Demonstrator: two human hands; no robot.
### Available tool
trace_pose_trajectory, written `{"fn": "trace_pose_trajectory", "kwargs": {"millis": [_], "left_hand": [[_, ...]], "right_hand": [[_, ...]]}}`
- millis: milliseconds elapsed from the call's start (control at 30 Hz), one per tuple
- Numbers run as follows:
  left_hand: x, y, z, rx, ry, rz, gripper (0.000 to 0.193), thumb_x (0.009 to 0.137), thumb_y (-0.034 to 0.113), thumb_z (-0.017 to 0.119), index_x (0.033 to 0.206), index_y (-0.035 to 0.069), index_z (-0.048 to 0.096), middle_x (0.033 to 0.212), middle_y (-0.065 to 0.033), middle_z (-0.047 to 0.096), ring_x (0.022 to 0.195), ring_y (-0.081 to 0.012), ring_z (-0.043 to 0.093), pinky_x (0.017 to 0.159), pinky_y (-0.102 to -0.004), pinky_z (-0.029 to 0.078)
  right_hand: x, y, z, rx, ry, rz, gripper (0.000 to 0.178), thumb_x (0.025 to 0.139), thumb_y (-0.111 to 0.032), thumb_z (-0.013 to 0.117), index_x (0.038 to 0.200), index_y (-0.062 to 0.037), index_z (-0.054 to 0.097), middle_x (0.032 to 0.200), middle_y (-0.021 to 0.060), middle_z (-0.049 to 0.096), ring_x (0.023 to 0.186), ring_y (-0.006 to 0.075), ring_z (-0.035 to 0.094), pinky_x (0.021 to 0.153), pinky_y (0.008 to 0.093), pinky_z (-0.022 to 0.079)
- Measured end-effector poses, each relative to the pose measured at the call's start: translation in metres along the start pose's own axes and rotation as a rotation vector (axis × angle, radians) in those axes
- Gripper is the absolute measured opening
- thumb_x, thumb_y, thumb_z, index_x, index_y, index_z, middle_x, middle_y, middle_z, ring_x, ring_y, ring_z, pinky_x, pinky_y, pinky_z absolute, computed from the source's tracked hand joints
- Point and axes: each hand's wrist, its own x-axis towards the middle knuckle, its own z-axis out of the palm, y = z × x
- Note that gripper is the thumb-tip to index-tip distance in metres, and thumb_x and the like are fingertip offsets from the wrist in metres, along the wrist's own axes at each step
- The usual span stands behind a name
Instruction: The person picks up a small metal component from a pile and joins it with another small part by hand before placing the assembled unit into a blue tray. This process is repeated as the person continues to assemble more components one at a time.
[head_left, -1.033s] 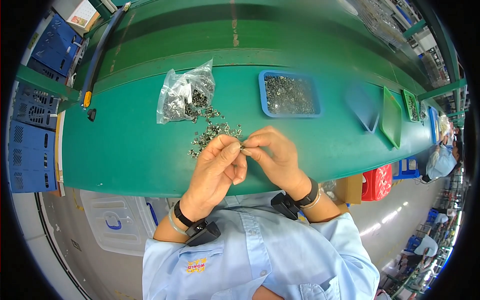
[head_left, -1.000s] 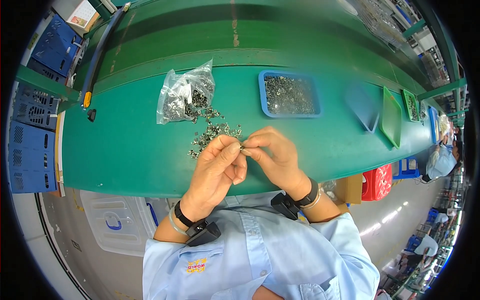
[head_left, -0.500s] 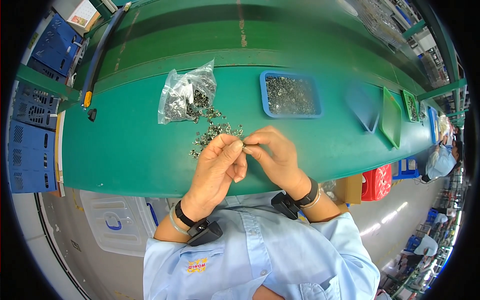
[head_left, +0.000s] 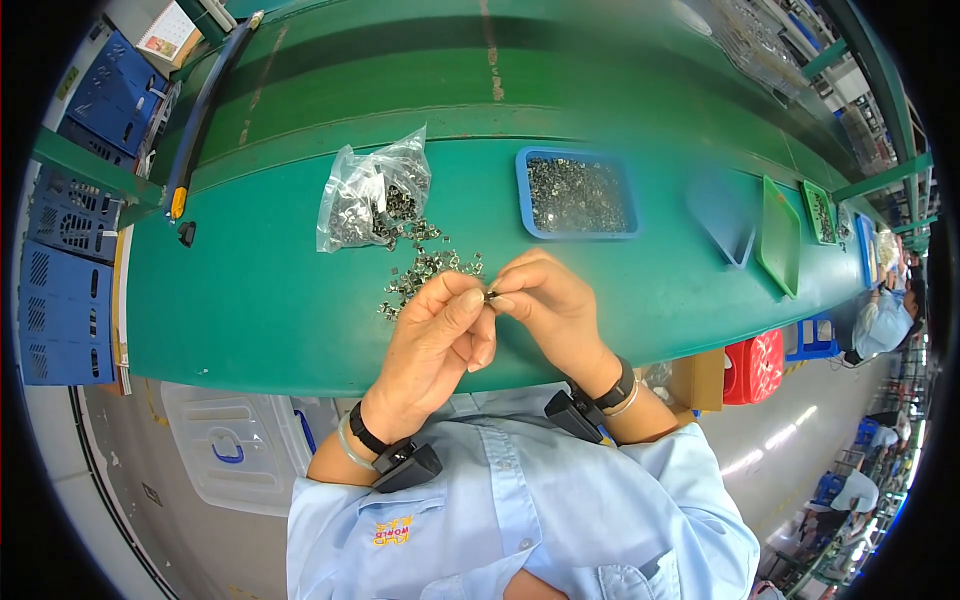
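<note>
Between my two hands, thumbs and fingertips pinch a small dark metal part [head_left: 489, 296]; its exact kind is too small to make out. My left hand [head_left: 432, 325] grips it from the left, fingers curled. From the other side my right hand [head_left: 553, 307] holds it between thumb and forefinger. Just beyond my left hand lies a loose pile of small shiny metal parts [head_left: 425, 272] on the green tabletop [head_left: 260, 310]. The pile trails back to a clear plastic bag [head_left: 350, 195] with more of them inside. Farther right sits a blue tray [head_left: 578, 236] filled with similar small parts.
At the right stand an empty-looking blue tray [head_left: 738, 250], a green tray [head_left: 779, 240] and a smaller green tray [head_left: 820, 212] of parts. Blue crates [head_left: 68, 310] flank the left end. Below the table are a clear storage box [head_left: 235, 450] and a red stool [head_left: 755, 368].
Both hands stay together with the small metal part between their fingertips. The right fingers have shifted slightly around it, and more of the dark part shows now.
</note>
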Motion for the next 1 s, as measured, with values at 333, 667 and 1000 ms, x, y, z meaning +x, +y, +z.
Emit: {"fn": "trace_pose_trajectory", "kwargs": {"millis": [333, 667, 1000], "left_hand": [[-0.0005, -0.0001, -0.0007, -0.010, -0.012, 0.004, 0.015, 0.093, 0.020, 0.057, 0.096, 0.006, 0.052, 0.067, -0.0052, 0.056, 0.053, -0.0125, 0.050, 0.046, -0.0253, 0.037], [-0.0008, 0.0019, -0.0024, 0.067, -0.024, 0.047, 0.015, 0.093, 0.020, 0.056, 0.096, 0.006, 0.052, 0.068, -0.0050, 0.056, 0.052, -0.0124, 0.050, 0.046, -0.0251, 0.038], [-0.0013, 0.0071, 0.0022, 0.153, 0.036, 0.012, 0.015, 0.094, 0.022, 0.054, 0.096, 0.007, 0.051, 0.065, -0.0057, 0.055, 0.051, -0.0130, 0.049, 0.044, -0.0253, 0.035]], "right_hand": [[0.0015, -0.0027, -0.0009, -0.073, -0.018, -0.058, 0.011, 0.080, -0.004, 0.068, 0.090, -0.0063, 0.064, 0.084, 0.0053, 0.064, 0.080, 0.0177, 0.061, 0.070, 0.0284, 0.050], [0.0051, -0.0035, 0.0000, -0.138, -0.038, -0.112, 0.012, 0.078, -0.005, 0.070, 0.088, -0.0068, 0.064, 0.083, 0.0055, 0.064, 0.077, 0.0191, 0.061, 0.067, 0.0296, 0.051], [0.0032, 0.0004, 0.0009, -0.162, -0.020, -0.105, 0.011, 0.078, -0.005, 0.070, 0.088, -0.0064, 0.065, 0.084, 0.0055, 0.064, 0.078, 0.0189, 0.062, 0.067, 0.0296, 0.051]]}}
